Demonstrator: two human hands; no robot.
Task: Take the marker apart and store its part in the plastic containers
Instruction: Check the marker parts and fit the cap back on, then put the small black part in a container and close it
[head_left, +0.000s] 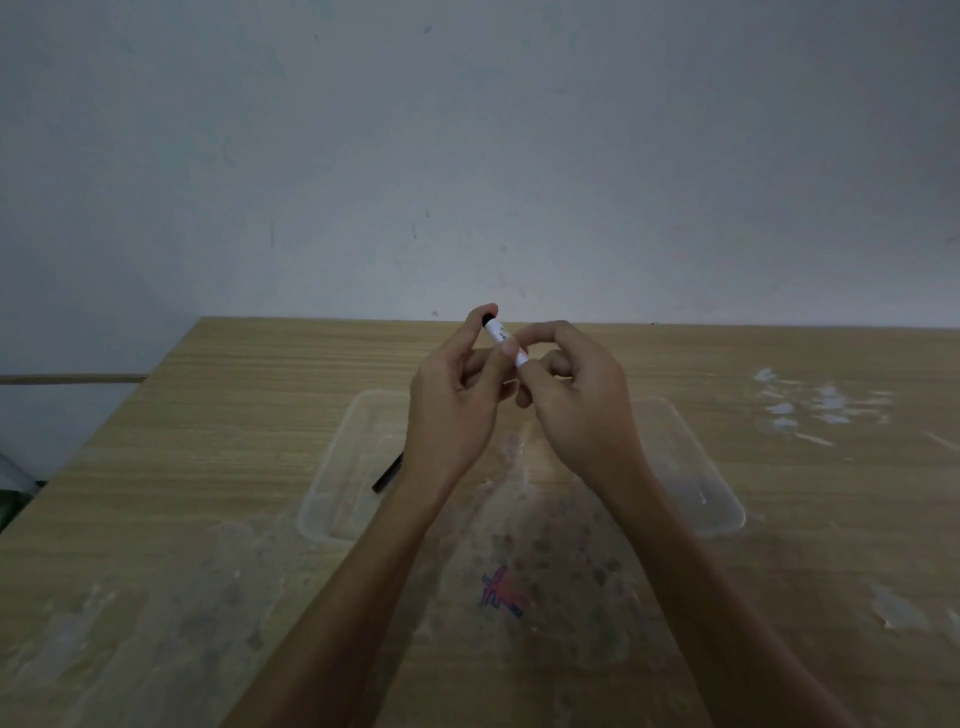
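both hands grip marker above containers.

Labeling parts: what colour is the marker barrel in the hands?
White barrel, black end cap: marker, held in both hands, head view.

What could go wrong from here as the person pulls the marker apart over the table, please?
1. Both hands, left and right, hold the marker in the air between the two containers, left and right; a part that pops loose could land on the table and roll.
2. The right grip covers the marker's lower end, so ink may smear the fingers.
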